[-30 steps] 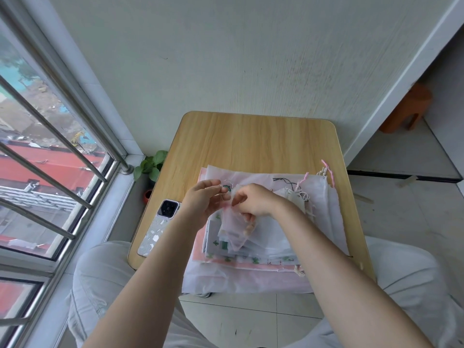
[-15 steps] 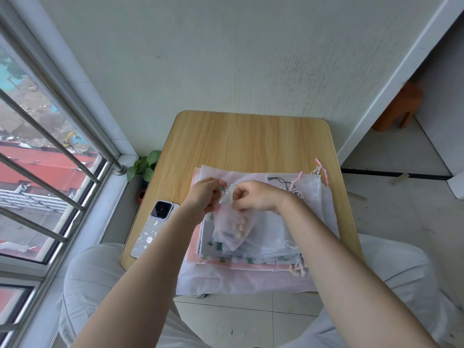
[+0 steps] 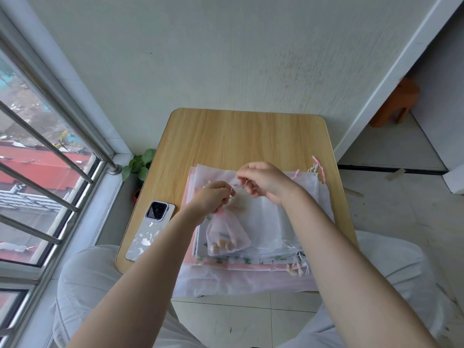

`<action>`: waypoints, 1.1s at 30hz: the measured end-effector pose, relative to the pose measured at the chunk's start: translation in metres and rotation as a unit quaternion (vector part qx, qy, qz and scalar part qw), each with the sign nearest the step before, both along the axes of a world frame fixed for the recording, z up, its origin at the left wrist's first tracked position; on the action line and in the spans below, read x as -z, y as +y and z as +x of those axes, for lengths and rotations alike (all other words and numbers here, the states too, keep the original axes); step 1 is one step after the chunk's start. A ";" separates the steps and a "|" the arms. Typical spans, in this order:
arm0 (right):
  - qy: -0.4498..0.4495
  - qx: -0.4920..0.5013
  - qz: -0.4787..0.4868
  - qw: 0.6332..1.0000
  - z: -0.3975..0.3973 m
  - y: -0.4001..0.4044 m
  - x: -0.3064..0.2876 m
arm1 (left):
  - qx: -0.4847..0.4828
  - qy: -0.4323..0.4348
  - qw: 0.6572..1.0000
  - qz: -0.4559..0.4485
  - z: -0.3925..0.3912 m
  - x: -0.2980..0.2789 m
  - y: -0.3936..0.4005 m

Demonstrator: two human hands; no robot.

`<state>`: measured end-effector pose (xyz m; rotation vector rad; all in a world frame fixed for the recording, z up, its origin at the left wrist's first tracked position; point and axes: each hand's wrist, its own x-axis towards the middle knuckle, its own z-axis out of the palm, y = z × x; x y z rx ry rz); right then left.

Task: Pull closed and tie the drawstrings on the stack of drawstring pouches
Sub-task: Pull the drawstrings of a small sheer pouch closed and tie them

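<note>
A small sheer pouch (image 3: pixel 227 236) holding a few beads hangs cinched over the near left of the pouch stack (image 3: pixel 266 222) on the worktop (image 3: pixel 241 136). The left hand (image 3: pixel 213 198) pinches its neck; the right hand (image 3: pixel 263 180) pinches the thin pink drawstring (image 3: pixel 232 190). Light, limp, probably slippery: best held at the cord.

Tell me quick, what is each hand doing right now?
Left hand: fingers curled, gripping the gathered neck of the small sheer pouch and its pink drawstring.
Right hand: fingers pinching the other end of the drawstring.
</note>
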<state>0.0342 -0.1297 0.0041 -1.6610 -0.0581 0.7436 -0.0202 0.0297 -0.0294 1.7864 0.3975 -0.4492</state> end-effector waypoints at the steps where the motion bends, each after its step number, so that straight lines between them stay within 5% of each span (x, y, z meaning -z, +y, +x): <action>1: -0.004 0.029 0.016 0.999 0.002 0.002 -0.001 | -0.001 -0.002 1.000 -0.005 -0.001 -0.001 -0.001; 9: -0.079 0.048 0.006 0.996 0.001 0.027 0.004 | 0.054 -0.013 0.997 -0.053 -0.007 -0.006 0.005; 14: -0.040 0.098 0.074 0.992 -0.006 0.036 0.009 | 0.047 -0.043 0.993 -0.100 -0.009 -0.003 0.011; 18: -0.026 0.029 0.010 0.999 -0.015 0.032 0.018 | 0.035 -0.026 0.983 -0.177 -0.012 -0.001 0.016; 27: -0.069 -0.053 -0.147 0.985 -0.016 0.022 0.021 | -0.045 -0.060 0.982 -0.176 -0.015 0.001 0.019; 33: -0.069 -0.054 -0.167 0.982 -0.018 0.016 0.017 | -0.087 -0.047 0.981 -0.166 -0.016 0.005 0.018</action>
